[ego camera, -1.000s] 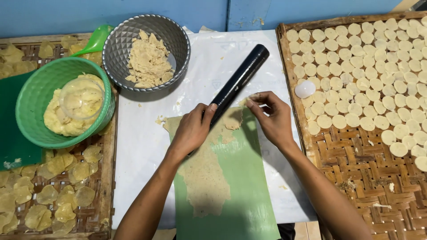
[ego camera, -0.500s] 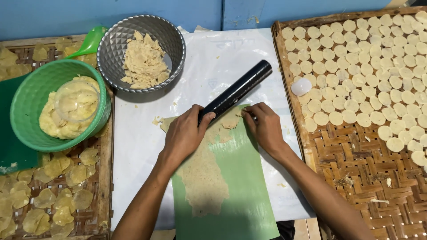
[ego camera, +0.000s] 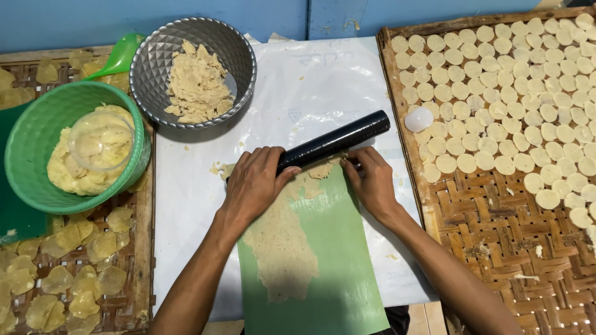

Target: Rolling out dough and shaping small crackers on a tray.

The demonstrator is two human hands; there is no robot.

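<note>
Both hands press a black rolling pin point(ego camera: 335, 141) onto flattened dough point(ego camera: 282, 239) on the green sheet point(ego camera: 341, 260), mid-table: left hand point(ego camera: 254, 183) curled over it, right hand point(ego camera: 371, 180) flat-fingered beside it. Rolling seems underway; even downward pressure comes next.

left hand point(ego camera: 253, 184): bare, no ring; right hand point(ego camera: 371, 180): bare; forearms sleeveless
</note>
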